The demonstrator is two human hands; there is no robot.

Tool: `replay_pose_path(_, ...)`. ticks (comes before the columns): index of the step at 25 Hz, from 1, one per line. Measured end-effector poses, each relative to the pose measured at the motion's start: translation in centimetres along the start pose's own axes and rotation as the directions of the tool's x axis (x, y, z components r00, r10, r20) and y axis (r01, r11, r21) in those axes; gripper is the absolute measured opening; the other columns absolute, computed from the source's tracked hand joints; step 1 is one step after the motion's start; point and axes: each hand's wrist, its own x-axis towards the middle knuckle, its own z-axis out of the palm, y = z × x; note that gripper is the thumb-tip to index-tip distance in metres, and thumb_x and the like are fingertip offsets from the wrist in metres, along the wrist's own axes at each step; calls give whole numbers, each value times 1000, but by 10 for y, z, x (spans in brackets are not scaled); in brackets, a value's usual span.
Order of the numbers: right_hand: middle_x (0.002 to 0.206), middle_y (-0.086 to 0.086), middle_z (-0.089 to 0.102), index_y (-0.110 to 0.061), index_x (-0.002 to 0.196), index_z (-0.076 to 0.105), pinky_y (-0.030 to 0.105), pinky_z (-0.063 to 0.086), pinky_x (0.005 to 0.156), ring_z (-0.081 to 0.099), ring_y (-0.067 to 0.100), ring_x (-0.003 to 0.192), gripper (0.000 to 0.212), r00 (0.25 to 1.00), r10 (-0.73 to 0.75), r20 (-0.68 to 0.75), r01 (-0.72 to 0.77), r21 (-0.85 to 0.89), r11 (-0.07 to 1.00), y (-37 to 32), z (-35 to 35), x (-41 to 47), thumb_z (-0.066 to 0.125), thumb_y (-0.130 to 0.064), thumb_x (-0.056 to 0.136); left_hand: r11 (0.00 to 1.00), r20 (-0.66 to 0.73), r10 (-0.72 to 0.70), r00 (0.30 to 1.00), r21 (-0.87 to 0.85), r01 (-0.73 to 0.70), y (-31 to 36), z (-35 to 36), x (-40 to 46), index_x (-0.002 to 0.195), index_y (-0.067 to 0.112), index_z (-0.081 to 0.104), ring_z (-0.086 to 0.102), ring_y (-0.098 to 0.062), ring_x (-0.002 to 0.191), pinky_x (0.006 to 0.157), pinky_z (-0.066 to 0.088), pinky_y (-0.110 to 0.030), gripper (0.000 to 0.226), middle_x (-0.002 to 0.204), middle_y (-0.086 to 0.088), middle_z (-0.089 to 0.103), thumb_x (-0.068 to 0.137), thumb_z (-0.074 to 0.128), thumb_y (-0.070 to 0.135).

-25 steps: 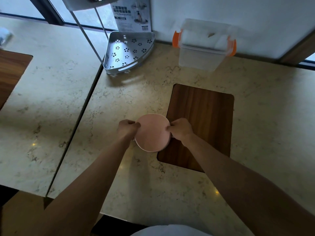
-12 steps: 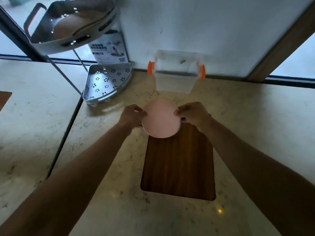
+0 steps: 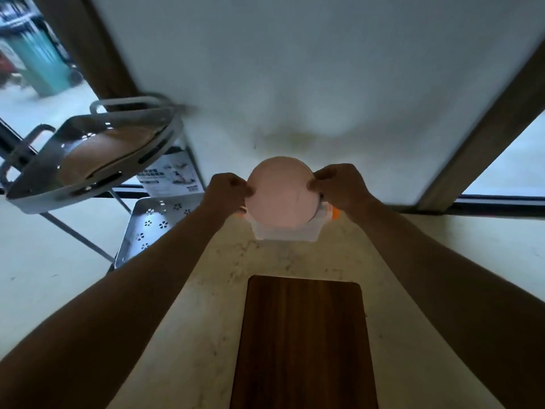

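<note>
A round pink plate is held up in the air, tilted with its underside facing me. My left hand pinches its left rim and my right hand pinches its right rim. The plate hovers in front of a clear plastic box with orange latches that stands on the counter against the white wall, and it hides most of that box.
A grey two-tier corner rack stands at the left: its upper tier holds another pinkish plate, and its lower perforated tier sits on the marble counter. A dark wooden cutting board lies near me.
Both hands have lifted the pink plate off the counter beside the cutting board and carried it up and away from me, in front of the clear box. My view has tilted upward.
</note>
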Motion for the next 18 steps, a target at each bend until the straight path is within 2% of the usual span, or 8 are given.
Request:
replay_pose_path(3,82,0,72,-20,80,75,42,58,84,70,25,86,11,998,-67,-14,65,-76,995,-6,0,33,75,-14,70,998,-55,14,998,63,-10,10,9,33,71,13,64,70,-35,69,67,62,-49,14,72,-12,67,75,72,2)
replay_pose_path(5,80,-2,69,-20,83,74,34,54,79,69,23,86,13,992,-122,-32,117,-124,985,-4,1,55,75,-14,71,990,-84,75,994,129,-64,11,18,54,75,16,64,72,-32,70,71,62,-49,13,75,-7,69,77,70,6)
replay_pose_path(8,85,0,70,-15,90,74,24,43,75,66,22,88,18,980,-194,-39,181,-227,957,9,10,78,75,-14,72,971,-114,132,985,212,-106,0,33,76,86,13,63,71,-32,76,77,59,-45,7,86,-9,72,80,67,11)
replay_pose_path(11,89,6,75,-10,93,74,28,51,78,68,24,85,23,977,-207,-52,188,-249,950,33,21,87,76,-12,70,915,-129,249,960,358,-189,-19,45,86,91,13,65,65,-24,84,75,43,-27,7,95,-6,71,84,65,15)
replay_pose_path(12,89,7,75,-10,94,74,29,53,80,69,24,83,24,976,-208,-61,187,-247,951,41,25,88,76,-11,70,891,-128,285,950,401,-213,-26,48,89,93,13,66,62,-23,85,75,39,-25,9,97,-7,70,85,65,16)
replay_pose_path(14,87,7,75,-9,93,74,27,53,77,68,23,80,23,971,-227,-71,203,-253,946,56,33,91,75,-10,70,846,-119,306,944,489,-213,-36,52,95,96,14,69,60,-27,94,81,44,-35,11,103,-11,66,87,66,20)
replay_pose_path(16,82,6,74,-10,90,73,21,46,67,67,23,75,18,962,-261,-79,228,-287,930,67,41,92,73,-10,72,801,-126,291,949,574,-169,-44,55,100,96,19,70,55,-31,103,87,45,-46,12,107,-12,61,87,67,24)
replay_pose_path(18,81,5,74,-12,88,73,20,42,65,65,23,75,15,948,-306,-84,260,-347,901,74,46,94,72,-13,74,785,-138,285,948,602,-148,-51,57,103,96,22,71,52,-32,105,87,41,-44,11,107,-12,57,87,67,27)
